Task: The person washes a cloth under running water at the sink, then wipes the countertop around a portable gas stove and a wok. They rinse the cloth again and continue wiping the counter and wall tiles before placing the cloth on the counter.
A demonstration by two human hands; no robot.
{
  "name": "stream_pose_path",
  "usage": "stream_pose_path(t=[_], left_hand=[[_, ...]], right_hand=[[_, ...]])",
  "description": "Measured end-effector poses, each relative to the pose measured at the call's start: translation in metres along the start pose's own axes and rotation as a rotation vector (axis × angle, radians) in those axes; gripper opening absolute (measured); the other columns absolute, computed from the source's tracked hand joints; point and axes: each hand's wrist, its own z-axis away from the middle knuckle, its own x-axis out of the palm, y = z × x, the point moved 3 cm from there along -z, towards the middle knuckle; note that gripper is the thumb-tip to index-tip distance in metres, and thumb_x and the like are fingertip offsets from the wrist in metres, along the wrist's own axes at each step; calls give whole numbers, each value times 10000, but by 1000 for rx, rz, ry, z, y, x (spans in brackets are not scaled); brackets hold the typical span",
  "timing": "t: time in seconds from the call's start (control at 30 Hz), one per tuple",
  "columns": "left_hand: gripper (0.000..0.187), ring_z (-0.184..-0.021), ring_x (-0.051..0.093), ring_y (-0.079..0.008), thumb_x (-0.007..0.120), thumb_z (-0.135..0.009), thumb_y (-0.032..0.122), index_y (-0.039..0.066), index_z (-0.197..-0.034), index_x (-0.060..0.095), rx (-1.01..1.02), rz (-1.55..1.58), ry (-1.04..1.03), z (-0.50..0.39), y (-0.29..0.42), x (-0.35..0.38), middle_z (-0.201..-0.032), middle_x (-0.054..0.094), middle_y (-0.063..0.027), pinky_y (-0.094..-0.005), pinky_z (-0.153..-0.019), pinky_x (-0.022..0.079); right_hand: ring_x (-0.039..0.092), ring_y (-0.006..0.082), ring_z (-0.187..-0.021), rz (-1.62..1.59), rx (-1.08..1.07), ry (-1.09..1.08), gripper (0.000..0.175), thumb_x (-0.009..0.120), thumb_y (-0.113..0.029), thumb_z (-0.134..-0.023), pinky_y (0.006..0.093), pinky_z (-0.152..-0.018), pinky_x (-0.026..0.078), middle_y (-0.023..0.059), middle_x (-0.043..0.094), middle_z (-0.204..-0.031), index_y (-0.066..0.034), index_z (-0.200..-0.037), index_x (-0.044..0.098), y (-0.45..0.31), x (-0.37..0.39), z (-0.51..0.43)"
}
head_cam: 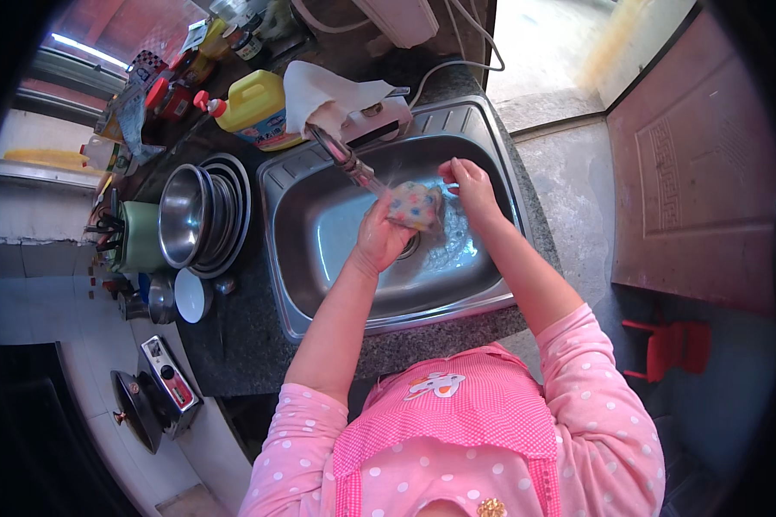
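My left hand (386, 234) grips a pale sponge or folded cloth (415, 205) dotted with red and blue. It is held over the stainless steel sink (336, 265), under the mouth of the tap (346, 158), and water runs onto it. To the right, my right hand (471, 189) hovers above the basin with loosely bent fingers, apart from the sponge; nothing shows in it. Water splashes across the basin floor below. Part of the drain (409, 248) shows beneath my left hand, which hides the rest.
Left of the sink, nested steel bowls (184, 216) lean beside a white bowl (192, 296) and a green knife holder (143, 236). Behind stand a yellow pump jug (258, 106) and a white cloth (326, 94) draped near the tap. A red chair (676, 349) is at right.
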Motion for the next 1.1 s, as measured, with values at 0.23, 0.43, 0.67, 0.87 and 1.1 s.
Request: stream_pose_path(t=[0.23,0.43,0.67,0.87,1.1], left_hand=[[443,-1170,493,-284,391,-994,388,48,-1274,440,81,-23,62,7,-4,-9,-1246,512,-125,-446,-1001,389],[541,-1211,453,-288,358,-978,474,35,-1288,426,123,-11,52,9,-5,-11,-1281,489,-135,-444,-1038,341],[655,-1248,423,-271,306,-960,550,17,-1328,405,144,-8,51,17,3,-4,-1323,473,-130,-427,-1071,284],[679,-1268,406,-277,325,-944,572,32,-1349,392,189,9,68,10,4,-8,-1341,462,-135,-441,-1086,263],[703,-1324,342,-321,300,-948,574,35,-1399,324,138,56,-2,22,9,9,-1410,388,-171,-510,-1102,227]], right_hand=[[557,103,-843,0,-23,69,272,489,-292,-965,275,-754,443,6,641,-897,-66,-928,636,18,-9,31],[555,106,-820,-28,7,70,259,491,-241,-965,269,-737,439,19,639,-862,-38,-919,645,34,4,51],[562,95,-892,16,-14,-43,217,519,-261,-953,267,-782,421,-3,641,-928,-86,-978,645,38,19,50],[590,134,-890,-31,26,13,211,522,-169,-945,278,-838,455,61,647,-901,7,-955,639,32,27,51],[565,97,-840,-73,60,29,206,526,-245,-945,261,-761,434,2,635,-906,-71,-984,628,47,12,56]])
